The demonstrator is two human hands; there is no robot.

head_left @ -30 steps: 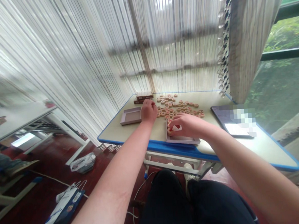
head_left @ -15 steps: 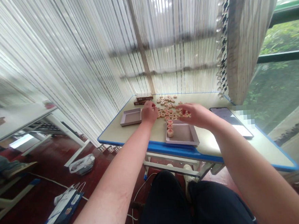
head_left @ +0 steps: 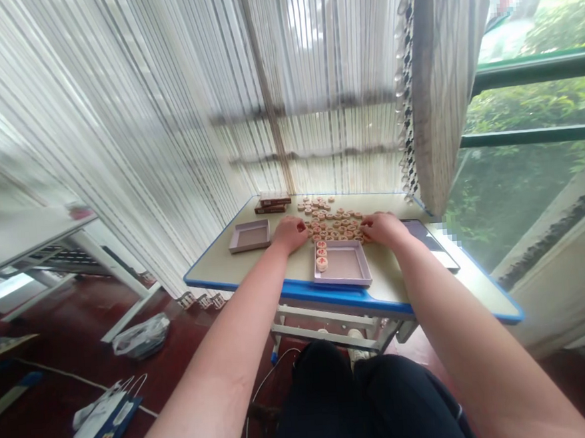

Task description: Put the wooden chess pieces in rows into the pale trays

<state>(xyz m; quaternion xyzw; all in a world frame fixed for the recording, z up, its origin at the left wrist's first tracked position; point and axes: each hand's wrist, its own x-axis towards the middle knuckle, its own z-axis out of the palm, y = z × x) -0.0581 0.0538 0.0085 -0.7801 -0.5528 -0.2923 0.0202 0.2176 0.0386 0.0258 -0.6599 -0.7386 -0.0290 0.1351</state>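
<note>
Round wooden Chinese chess pieces (head_left: 340, 226) lie in a loose heap on the table. At the heap's left edge is my left hand (head_left: 291, 233), its fingers curled and pressed together close to the outer pieces. My right hand (head_left: 382, 227) rests at the right edge, fingers bent inward against the pieces there. What either hand pinches, if anything, is hidden. In front of the heap sits a shallow pinkish box tray (head_left: 364, 281), with three red-marked chess pieces (head_left: 321, 253) in a column along its left wall.
Another shallow box tray (head_left: 251, 245) stands to the left. Behind it are stacked dark boxes (head_left: 271, 206). A tablet-like device (head_left: 427, 239) lies beyond my right wrist. The table (head_left: 256, 268) has a blue edge, and a striped string curtain (head_left: 335, 109) hangs behind it.
My right hand has lowered to the heap's right edge, and its fingers have drawn in. The left hand remains at the left edge. The camera has turned slightly right.
</note>
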